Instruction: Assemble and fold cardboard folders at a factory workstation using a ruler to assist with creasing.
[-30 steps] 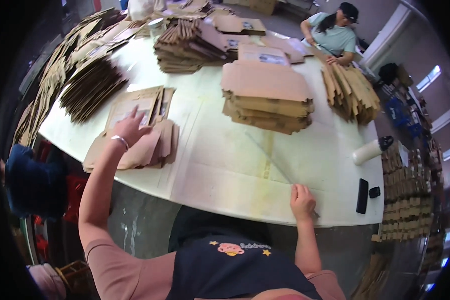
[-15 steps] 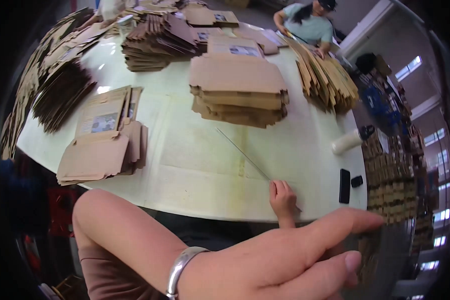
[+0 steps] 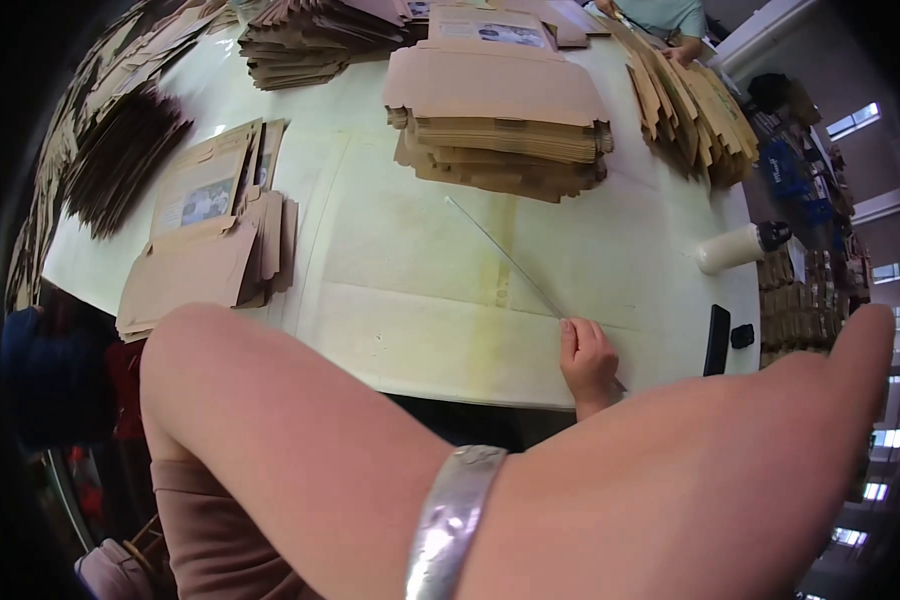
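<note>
My left hand is raised close to the camera and fills the lower right, fingers stretched out, holding nothing; a silver bangle sits on its wrist. My right hand rests at the near edge of the white table, closed on the end of a long thin rod that lies slanting across the tabletop toward a stack of flat brown cardboard boxes. A lower pile of flat boxes lies at the near left.
More cardboard piles cover the far and left sides of the table. A white cylinder, a black phone and a small black object lie at the right edge. Another person works at the far side.
My left hand left the pile at the near left and rose up in front of the camera. My right hand stayed at the table edge on the rod.
</note>
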Motion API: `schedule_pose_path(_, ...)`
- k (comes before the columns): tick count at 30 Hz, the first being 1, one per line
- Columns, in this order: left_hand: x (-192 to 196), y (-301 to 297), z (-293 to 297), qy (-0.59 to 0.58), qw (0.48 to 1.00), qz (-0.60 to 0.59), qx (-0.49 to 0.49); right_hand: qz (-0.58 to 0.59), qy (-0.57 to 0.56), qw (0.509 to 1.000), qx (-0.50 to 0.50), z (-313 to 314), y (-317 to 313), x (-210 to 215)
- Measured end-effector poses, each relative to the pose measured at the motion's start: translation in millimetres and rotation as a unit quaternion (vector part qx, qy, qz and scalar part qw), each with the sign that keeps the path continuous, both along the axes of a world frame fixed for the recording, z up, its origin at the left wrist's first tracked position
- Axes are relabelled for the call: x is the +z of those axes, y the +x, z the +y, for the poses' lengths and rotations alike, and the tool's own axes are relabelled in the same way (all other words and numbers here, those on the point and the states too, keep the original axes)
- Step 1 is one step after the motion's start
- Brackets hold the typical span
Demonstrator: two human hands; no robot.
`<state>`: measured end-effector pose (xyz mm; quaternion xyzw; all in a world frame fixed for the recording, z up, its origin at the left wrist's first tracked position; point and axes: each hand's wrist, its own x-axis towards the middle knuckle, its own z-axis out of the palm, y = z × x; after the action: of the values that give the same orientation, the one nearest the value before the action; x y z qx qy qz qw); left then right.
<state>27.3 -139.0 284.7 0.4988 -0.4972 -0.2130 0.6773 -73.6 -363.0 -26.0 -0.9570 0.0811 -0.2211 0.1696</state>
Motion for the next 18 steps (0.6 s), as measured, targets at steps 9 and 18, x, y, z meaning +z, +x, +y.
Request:
schedule_pose_path(9, -61, 103, -73, 0.045, 0.920, -0.306, 0.240, 0.012, -0.013, 1.000, -0.024, -1, 0, 3)
schedule_pose_path(18, -168, 231, -52, 0.537, 0.645, -0.445, 0.312, -0.002, -0.026, 0.999, -0.042, 2, -1, 6)
